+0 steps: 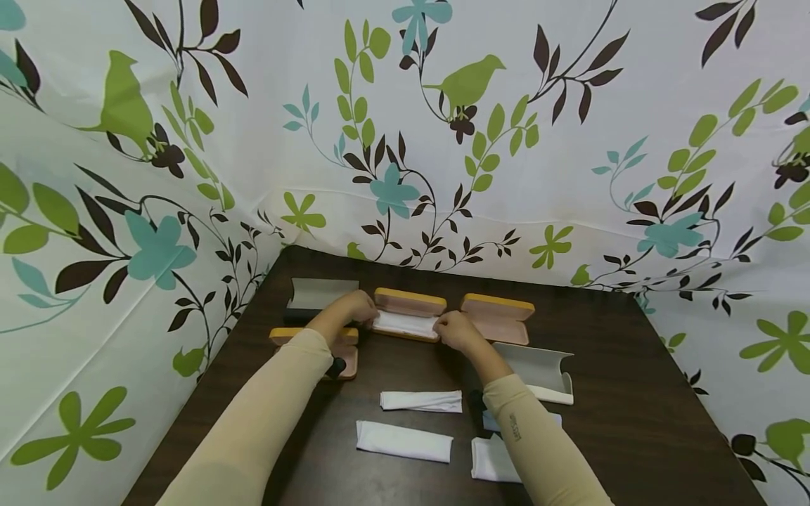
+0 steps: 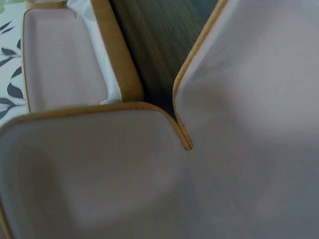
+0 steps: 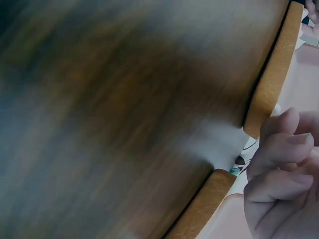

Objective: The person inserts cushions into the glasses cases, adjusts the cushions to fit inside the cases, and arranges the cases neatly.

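An orange glasses case [image 1: 410, 302] with a pink lining lies open at the back middle of the table. Inside its base is a folded white cloth [image 1: 405, 324]. My left hand [image 1: 351, 309] pinches the cloth at its left end, and my right hand [image 1: 457, 330] does so at its right end. In the right wrist view, the fingers of my right hand [image 3: 284, 169] are curled beside the case edge, with a bit of white at the fingertips. Close up in the left wrist view is an open pink-lined case [image 2: 94, 159]; the left hand is out of that view.
Another open orange case [image 1: 500, 308] stands right of the middle one; one more [image 1: 346, 355] is partly behind my left arm. Open grey cases lie at back left [image 1: 323, 292] and right [image 1: 534, 365]. White cloths [image 1: 420, 401] [image 1: 405, 441] [image 1: 493, 460] and a bluish cloth [image 1: 549, 419] lie nearer me.
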`<state>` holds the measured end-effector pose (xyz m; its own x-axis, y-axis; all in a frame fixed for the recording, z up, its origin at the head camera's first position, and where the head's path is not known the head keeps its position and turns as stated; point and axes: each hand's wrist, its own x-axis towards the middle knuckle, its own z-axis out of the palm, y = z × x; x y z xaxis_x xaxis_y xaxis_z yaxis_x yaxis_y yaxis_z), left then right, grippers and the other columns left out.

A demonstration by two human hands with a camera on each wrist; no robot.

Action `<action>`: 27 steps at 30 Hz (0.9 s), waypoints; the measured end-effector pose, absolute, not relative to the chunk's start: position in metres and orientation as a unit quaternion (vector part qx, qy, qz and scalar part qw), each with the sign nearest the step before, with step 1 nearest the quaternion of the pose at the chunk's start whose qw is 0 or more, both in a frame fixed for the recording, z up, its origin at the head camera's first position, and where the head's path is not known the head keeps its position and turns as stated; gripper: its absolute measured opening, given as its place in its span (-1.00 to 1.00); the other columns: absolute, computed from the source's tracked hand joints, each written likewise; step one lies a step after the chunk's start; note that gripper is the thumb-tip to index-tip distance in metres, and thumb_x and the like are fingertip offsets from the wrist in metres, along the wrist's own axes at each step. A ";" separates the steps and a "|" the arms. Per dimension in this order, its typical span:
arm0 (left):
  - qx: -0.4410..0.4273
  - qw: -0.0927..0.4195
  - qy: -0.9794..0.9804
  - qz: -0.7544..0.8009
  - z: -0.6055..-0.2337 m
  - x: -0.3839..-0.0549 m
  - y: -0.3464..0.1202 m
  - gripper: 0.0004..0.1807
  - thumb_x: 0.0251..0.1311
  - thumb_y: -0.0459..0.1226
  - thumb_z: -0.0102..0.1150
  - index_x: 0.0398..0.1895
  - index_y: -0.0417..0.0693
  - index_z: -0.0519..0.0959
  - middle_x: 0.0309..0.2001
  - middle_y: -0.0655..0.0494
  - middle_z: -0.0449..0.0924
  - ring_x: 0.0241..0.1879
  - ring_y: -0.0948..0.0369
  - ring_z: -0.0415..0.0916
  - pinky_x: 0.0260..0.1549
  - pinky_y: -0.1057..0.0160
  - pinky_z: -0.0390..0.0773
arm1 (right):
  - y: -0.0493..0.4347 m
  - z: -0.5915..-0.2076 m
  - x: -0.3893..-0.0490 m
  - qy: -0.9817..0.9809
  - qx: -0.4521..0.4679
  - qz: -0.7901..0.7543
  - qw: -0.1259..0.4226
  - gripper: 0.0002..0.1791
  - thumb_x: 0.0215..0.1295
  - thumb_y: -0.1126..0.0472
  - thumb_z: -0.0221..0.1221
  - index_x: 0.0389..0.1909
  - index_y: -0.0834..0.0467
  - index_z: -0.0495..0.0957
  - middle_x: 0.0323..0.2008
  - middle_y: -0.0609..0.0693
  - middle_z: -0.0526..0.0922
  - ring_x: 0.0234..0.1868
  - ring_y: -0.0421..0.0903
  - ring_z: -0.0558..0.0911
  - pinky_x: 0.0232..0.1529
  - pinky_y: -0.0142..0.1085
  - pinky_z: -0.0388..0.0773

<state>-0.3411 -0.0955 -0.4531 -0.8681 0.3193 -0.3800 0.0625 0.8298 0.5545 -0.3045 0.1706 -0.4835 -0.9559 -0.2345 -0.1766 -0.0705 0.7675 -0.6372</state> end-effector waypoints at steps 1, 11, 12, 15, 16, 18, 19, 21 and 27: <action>0.093 0.234 0.922 0.292 -0.454 -0.342 -0.097 -0.66 0.45 -0.24 0.10 -0.38 -0.27 0.75 -0.43 0.06 0.67 -0.39 0.21 0.49 -0.23 0.21 0.54 | 0.171 -0.484 -0.305 0.933 -0.081 -0.330 0.122 -0.75 0.51 0.27 0.06 -0.18 0.31 0.68 -0.46 0.02 0.60 -0.50 -0.13 0.49 -0.47 -0.32 0.39; 0.057 0.219 0.910 0.347 -0.456 -0.346 -0.104 -0.67 0.42 -0.21 0.18 -0.14 -0.39 0.67 -0.34 -0.06 0.63 -0.43 0.18 0.44 -0.37 0.27 0.48 | 0.170 -0.480 -0.303 0.941 -0.054 -0.319 0.102 -0.74 0.48 0.21 0.02 -0.22 0.27 0.64 -0.49 0.02 0.61 -0.52 -0.10 0.49 -0.49 -0.29 0.41; 0.059 0.216 0.910 0.349 -0.456 -0.345 -0.103 -0.66 0.41 -0.22 0.19 -0.05 -0.40 0.63 -0.23 -0.10 0.64 -0.35 0.16 0.49 -0.30 0.25 0.53 | 0.170 -0.480 -0.303 0.941 -0.052 -0.318 0.101 -0.75 0.49 0.20 0.02 -0.24 0.27 0.61 -0.50 0.02 0.60 -0.53 -0.10 0.48 -0.50 -0.29 0.40; 0.068 0.214 0.906 0.358 -0.454 -0.341 -0.102 -0.48 0.37 -0.22 0.24 0.24 -0.42 0.44 0.11 -0.24 0.55 0.00 -0.01 0.55 0.01 0.10 0.57 | 0.170 -0.479 -0.301 0.939 -0.043 -0.328 0.094 -0.78 0.48 0.21 0.01 -0.26 0.26 0.55 -0.50 0.02 0.58 -0.55 -0.11 0.46 -0.52 -0.30 0.38; 0.069 0.214 0.905 0.361 -0.454 -0.340 -0.101 -0.40 0.35 -0.22 0.26 0.31 -0.42 0.36 0.21 -0.28 0.48 0.12 -0.06 0.51 0.10 0.04 0.54 | 0.170 -0.478 -0.301 0.938 -0.040 -0.332 0.092 -0.79 0.47 0.21 0.01 -0.25 0.26 0.52 -0.50 0.03 0.58 -0.55 -0.10 0.45 -0.52 -0.30 0.37; 0.069 0.217 0.901 0.368 -0.453 -0.338 -0.100 -0.29 0.32 -0.22 0.30 0.40 -0.40 0.25 0.35 -0.32 0.35 0.29 -0.15 0.38 0.23 -0.05 0.45 | 0.170 -0.477 -0.299 0.936 -0.035 -0.339 0.090 -0.82 0.49 0.20 0.01 -0.21 0.25 0.49 -0.49 0.03 0.57 -0.53 -0.10 0.45 -0.51 -0.30 0.37; 0.070 0.219 0.900 0.371 -0.453 -0.337 -0.099 -0.24 0.31 -0.22 0.31 0.44 -0.38 0.21 0.39 -0.33 0.30 0.34 -0.17 0.33 0.27 -0.07 0.41 | 0.170 -0.477 -0.299 0.935 -0.033 -0.342 0.088 -0.82 0.49 0.21 0.02 -0.18 0.26 0.48 -0.48 0.04 0.58 -0.52 -0.10 0.47 -0.50 -0.29 0.38; 0.072 0.218 0.899 0.374 -0.453 -0.336 -0.098 -0.16 0.29 -0.23 0.34 0.50 -0.35 0.13 0.45 -0.34 0.21 0.41 -0.19 0.23 0.33 -0.10 0.33 | 0.170 -0.476 -0.298 0.934 -0.029 -0.344 0.092 -0.78 0.51 0.19 0.03 -0.08 0.30 0.44 -0.45 0.06 0.58 -0.48 -0.08 0.51 -0.46 -0.27 0.43; 0.105 0.162 0.936 0.295 -0.456 -0.338 -0.094 0.09 0.17 -0.12 0.48 0.61 -0.10 -0.03 0.49 -0.31 0.16 0.40 -0.19 0.27 0.30 -0.14 0.35 | 0.167 -0.476 -0.300 0.932 -0.011 -0.352 0.087 -0.39 0.50 0.13 0.11 0.39 0.33 0.15 0.00 0.27 0.63 -0.06 0.14 0.64 -0.08 -0.03 0.56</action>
<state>-0.3381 -0.0942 -0.4561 -0.9254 0.2927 -0.2410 0.1015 0.8037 0.5863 -0.3002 0.1671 -0.4757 -0.9847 -0.0818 -0.1538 0.0403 0.7517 -0.6583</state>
